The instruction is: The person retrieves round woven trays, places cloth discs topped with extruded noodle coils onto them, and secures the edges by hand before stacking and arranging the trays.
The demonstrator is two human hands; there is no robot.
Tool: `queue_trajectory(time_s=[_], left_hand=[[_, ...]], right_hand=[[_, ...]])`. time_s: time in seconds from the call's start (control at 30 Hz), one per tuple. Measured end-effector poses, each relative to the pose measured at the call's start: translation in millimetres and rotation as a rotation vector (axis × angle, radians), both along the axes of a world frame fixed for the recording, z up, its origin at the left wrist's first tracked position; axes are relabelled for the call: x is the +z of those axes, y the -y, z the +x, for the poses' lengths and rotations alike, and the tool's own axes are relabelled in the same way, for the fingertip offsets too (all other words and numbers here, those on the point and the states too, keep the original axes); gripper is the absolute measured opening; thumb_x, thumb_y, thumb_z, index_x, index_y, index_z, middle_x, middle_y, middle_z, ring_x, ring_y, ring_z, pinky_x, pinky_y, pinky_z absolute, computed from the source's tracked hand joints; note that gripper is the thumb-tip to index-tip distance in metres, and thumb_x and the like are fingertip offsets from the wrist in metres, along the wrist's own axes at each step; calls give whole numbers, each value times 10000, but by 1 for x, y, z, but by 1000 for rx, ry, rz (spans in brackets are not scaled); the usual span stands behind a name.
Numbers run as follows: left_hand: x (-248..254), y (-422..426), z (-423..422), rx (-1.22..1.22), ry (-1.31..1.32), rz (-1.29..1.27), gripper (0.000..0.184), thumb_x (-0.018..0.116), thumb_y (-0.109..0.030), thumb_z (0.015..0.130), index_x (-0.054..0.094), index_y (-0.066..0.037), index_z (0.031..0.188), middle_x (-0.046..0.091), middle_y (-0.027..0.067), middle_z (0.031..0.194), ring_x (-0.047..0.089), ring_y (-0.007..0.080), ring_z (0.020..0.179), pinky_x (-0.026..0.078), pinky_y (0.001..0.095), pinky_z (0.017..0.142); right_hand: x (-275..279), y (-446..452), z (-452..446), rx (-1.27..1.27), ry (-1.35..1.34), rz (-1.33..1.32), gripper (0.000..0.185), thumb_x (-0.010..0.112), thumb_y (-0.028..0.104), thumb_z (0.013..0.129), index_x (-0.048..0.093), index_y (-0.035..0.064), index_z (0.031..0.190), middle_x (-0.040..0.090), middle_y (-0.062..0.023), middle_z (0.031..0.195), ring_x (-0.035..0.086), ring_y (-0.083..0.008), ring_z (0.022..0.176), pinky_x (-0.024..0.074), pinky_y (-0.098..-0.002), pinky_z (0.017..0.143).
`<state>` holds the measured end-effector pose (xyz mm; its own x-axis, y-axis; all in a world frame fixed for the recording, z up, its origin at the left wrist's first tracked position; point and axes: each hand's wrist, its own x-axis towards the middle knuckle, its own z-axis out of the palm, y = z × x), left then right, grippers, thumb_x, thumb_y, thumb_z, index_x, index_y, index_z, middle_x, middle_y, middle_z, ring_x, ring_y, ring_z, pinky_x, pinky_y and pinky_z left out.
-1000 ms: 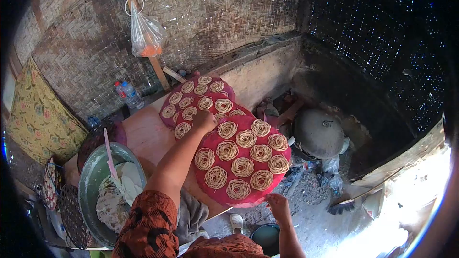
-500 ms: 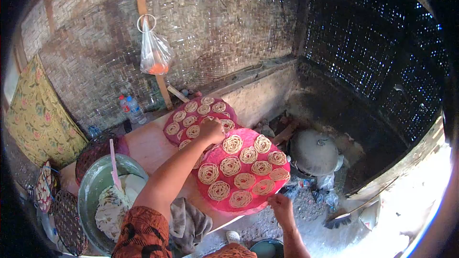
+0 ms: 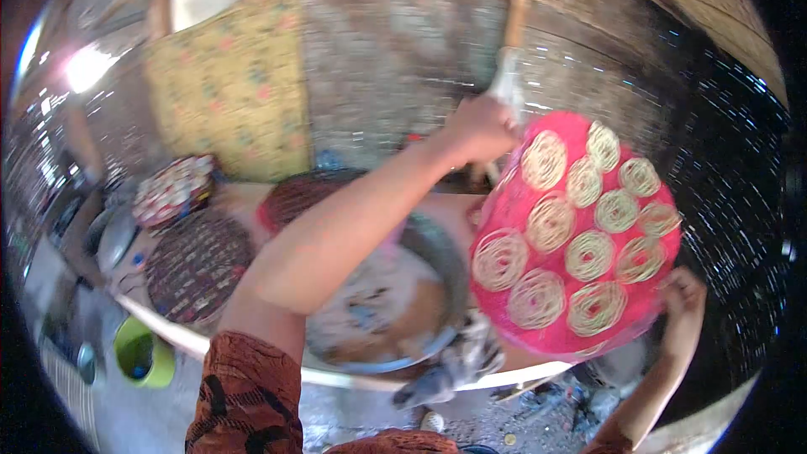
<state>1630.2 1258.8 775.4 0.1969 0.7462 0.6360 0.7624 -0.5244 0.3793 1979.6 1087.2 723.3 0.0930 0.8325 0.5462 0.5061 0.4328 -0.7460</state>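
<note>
A round pink tray [image 3: 508, 206], covered with several pale coiled rings of noodle-like strands [image 3: 588, 254], is raised and tilted with its top facing me. My left hand [image 3: 486, 128] is closed on its upper left edge, the fingers curled over the rim. At the lower right edge, my right hand [image 3: 683, 292] grips the rim, its fingertips partly hidden against the tray. Beneath my left forearm stands a large tub [image 3: 445, 256] with whitish, wet contents, partly covered by the arm.
A grey cloth [image 3: 454, 366] hangs over the table's front edge. Left on the table lie a dark woven round tray [image 3: 197, 265] and a tray of pale pieces [image 3: 176, 189]. A green bucket [image 3: 143, 357] stands on the floor. A patterned yellow cloth [image 3: 231, 88] hangs behind.
The pink tray with the coils has been lifted off the table and tilted up, both hands rising with it. My view has swung left, with some blur.
</note>
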Motion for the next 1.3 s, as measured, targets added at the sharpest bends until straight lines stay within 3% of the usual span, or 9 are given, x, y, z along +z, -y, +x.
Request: queue_trajectory(time_s=[0.1,0.3,0.43,0.57,0.63,0.7,0.97,1.17,1.3], left_hand=[[51,71,-148,-62,155,-213,208,649,-205,739,692,-43,863,678,104,833,599,171,746,453,320,716],[70,237,-357,520,-105,-281,269,662,-271,732,686,-47,879,673,124,843,624,222,777,465,353,702],[23,318,-474,640,-255,-303,323,636,-334,722,657,-26,818,643,182,810,619,305,782,469,396,694],[-49,372,-567,829,-145,-307,351,563,-363,746,655,-44,859,623,194,927,589,353,901,464,432,783],[-88,373,-614,854,-240,-249,356,564,-365,742,656,-54,889,616,189,974,574,357,949,456,435,820],[-122,373,-649,976,-14,-352,384,584,-379,724,646,-53,917,591,191,1043,534,372,1024,434,436,869],[-230,330,-769,880,46,-521,281,667,-344,684,684,-98,821,582,205,1026,569,351,970,464,420,841],[-327,312,-831,676,130,-388,195,690,-295,678,686,-101,699,643,135,769,613,340,787,466,422,766],[-313,316,-815,619,54,-509,180,701,-292,659,687,-116,693,631,162,868,577,346,881,443,452,754]], right_hand=[[32,-12,-82,278,-126,-15,60,556,100,740,555,53,778,528,23,700,475,-78,609,373,-212,565],[36,-28,-280,816,-437,-364,297,604,90,754,563,-9,1031,613,-74,916,577,-170,870,432,-284,820],[-6,-20,-424,991,-361,-482,108,625,140,749,605,51,809,590,3,723,549,-108,638,423,-226,595],[-41,-3,-550,1064,-111,-589,95,614,173,768,609,78,777,544,35,659,475,-57,554,342,-204,465],[-64,-9,-594,1084,-24,-582,99,622,174,761,608,76,760,547,33,658,470,-55,560,348,-209,477],[-95,-17,-635,1096,58,-589,105,630,175,755,607,73,744,551,30,658,465,-54,567,354,-215,490],[-180,-24,-734,879,84,-672,156,613,172,816,573,100,683,529,46,631,452,-47,568,340,-214,501],[-219,-15,-743,755,216,-752,113,587,129,818,614,49,743,614,-17,689,558,-117,636,442,-288,589],[-233,3,-735,668,362,-660,126,614,134,784,637,39,706,624,-38,675,574,-134,637,459,-296,607]])
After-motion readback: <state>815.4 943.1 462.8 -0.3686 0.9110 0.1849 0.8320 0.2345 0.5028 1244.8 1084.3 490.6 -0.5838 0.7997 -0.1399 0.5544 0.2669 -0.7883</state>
